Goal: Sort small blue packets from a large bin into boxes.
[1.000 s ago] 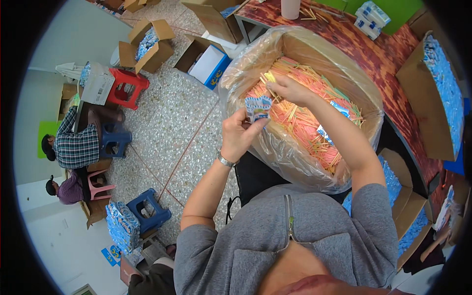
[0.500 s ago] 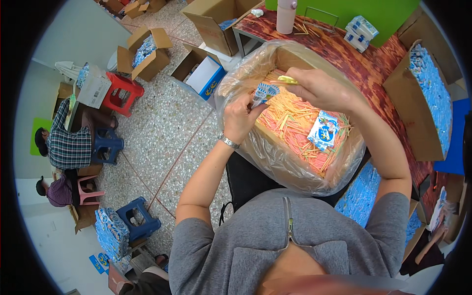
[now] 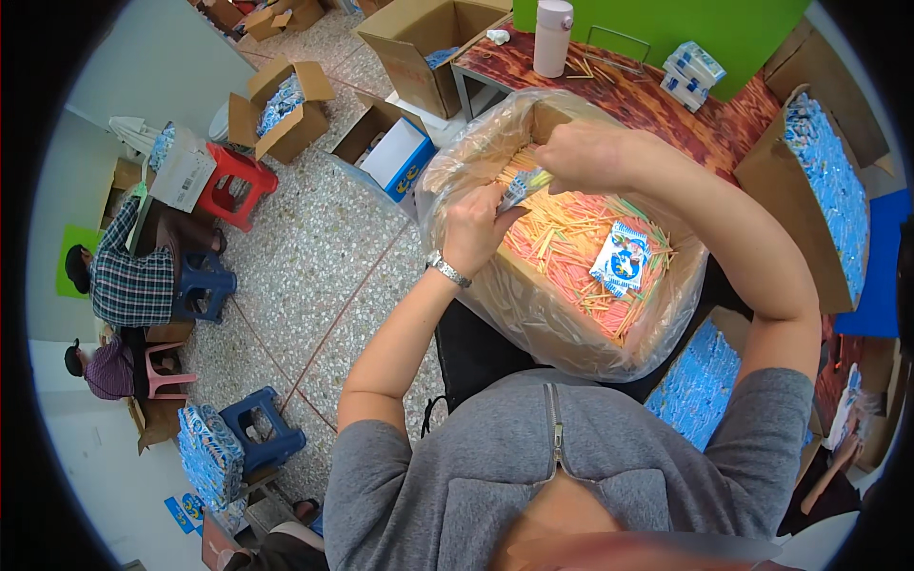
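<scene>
My left hand (image 3: 470, 228) grips a small blue-and-white packet (image 3: 515, 189) between thumb and fingers, over the left side of a plastic-lined carton (image 3: 547, 290). Above and to the right, my right hand (image 3: 583, 157) is closed around a few short yellow sticks (image 3: 541, 178). Their ends meet the packet's upper end; I cannot tell how far inside they are. Loose pink, orange, yellow and green sticks (image 3: 557, 238) fill the carton below both hands. Another blue-and-white packet (image 3: 623, 259) lies flat on them at the right.
A red-brown table (image 3: 609, 90) with a pink bottle (image 3: 552, 40) stands behind the carton. Boxes of blue packets (image 3: 828, 190) flank me at the right. Left are a red stool (image 3: 233, 181), a blue stool (image 3: 262, 428) and seated people (image 3: 133, 271).
My right hand has moved left and up, bringing the yellow sticks to the packet's end. My left hand keeps its hold and has shifted slightly.
</scene>
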Demonstrator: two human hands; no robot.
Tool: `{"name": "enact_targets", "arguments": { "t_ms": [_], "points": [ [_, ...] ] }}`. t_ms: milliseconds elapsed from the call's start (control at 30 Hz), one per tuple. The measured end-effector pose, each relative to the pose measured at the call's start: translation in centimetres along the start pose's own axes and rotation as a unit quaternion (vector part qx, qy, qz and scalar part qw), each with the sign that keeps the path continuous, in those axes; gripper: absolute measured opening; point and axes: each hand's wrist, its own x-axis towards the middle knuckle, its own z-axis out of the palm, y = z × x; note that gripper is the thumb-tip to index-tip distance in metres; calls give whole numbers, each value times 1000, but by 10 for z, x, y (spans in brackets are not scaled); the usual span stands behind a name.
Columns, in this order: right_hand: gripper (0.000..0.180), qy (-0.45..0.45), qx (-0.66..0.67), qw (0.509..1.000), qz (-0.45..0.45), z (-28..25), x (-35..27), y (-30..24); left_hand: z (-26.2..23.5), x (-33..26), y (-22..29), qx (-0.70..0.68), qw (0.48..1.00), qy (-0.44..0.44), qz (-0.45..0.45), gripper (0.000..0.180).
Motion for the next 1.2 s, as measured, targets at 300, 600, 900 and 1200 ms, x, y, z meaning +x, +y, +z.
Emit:
{"name": "enact_targets", "arguments": {
  "t_ms": [300, 600, 900, 1200],
  "points": [
    [37, 94, -48, 994, -37, -9, 3, 1, 10, 2, -1, -26, 999, -11, -36, 28],
    [46, 179, 114, 977, -4, 63, -14, 34, 41, 35, 3, -195, 974, -91, -64, 26],
    [32, 144, 146, 962, 181, 189, -59, 85, 127, 81, -39, -91, 966, -237, -53, 25],
    [40, 54, 150, 950, 268, 233, -63, 64, 199, 109, -60, -88, 960, -258, -68, 21]
  ]
}}
